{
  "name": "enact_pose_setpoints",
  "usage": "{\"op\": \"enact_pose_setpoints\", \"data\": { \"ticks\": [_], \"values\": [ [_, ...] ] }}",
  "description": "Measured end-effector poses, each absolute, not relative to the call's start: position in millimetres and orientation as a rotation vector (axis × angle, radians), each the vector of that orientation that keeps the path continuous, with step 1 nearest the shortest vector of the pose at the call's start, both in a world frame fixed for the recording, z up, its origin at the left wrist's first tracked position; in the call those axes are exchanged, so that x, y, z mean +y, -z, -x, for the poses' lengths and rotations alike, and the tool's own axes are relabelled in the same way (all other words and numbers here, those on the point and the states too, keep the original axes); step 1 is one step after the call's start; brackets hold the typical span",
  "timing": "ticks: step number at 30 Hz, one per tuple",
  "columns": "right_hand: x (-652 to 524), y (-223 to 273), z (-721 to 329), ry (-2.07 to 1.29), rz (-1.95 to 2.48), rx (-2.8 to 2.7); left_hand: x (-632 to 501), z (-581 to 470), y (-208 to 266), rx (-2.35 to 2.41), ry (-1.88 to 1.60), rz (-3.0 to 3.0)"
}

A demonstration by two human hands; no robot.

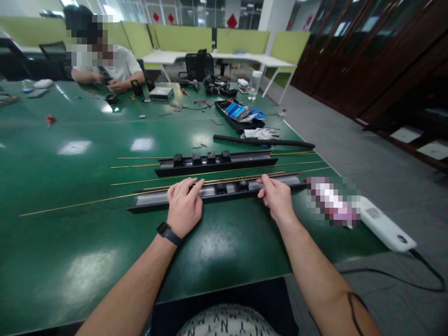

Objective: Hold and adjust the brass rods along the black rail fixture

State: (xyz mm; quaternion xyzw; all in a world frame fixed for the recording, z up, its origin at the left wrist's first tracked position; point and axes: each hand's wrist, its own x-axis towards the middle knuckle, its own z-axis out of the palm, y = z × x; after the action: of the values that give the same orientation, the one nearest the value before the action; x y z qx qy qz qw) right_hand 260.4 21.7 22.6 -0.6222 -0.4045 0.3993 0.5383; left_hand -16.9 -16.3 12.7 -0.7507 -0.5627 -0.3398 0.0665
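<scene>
A long black channel with a pale inner strip (151, 198) lies across the table in front of me, with small black blocks (243, 185) sitting in it. Thin brass rods (94, 200) run along and over it, sticking out past its ends. My left hand (184, 205) rests over the channel's left half, fingers spread and touching the rods or rim; what lies beneath the palm is hidden. Toward the right end, my right hand (276, 196) pinches a brass rod between thumb and index finger. Behind it lies a second black channel (217, 165) holding several black blocks.
Further back lie a black foam-like bar (262, 141), white gloves (261, 134) and a black tray (227, 116) with blue items. A white power bank-like device (385, 226) with a cable sits by the right edge. Across the table a person (105, 65) handles something dark.
</scene>
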Motion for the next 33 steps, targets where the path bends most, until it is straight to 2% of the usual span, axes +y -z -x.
{"op": "enact_pose_setpoints", "data": {
  "ticks": [7,21,25,33],
  "values": [
    [23.7,-23.9,-262.3,-1.094,1.397,-0.874,-15.2,17.7,-11.1,-1.683,1.023,2.260],
    [49.5,-58.3,-294.4,-1.805,1.294,-0.570,-14.3,18.0,-9.9,-1.672,1.044,2.261],
    [52.5,-61.1,-293.1,-1.797,1.297,-0.560,-14.2,17.9,-10.8,-1.670,1.035,2.269],
    [45.5,-42.8,-282.4,-1.556,1.245,-0.637,-14.7,17.8,-11.7,-1.692,0.987,2.270]
  ]
}}
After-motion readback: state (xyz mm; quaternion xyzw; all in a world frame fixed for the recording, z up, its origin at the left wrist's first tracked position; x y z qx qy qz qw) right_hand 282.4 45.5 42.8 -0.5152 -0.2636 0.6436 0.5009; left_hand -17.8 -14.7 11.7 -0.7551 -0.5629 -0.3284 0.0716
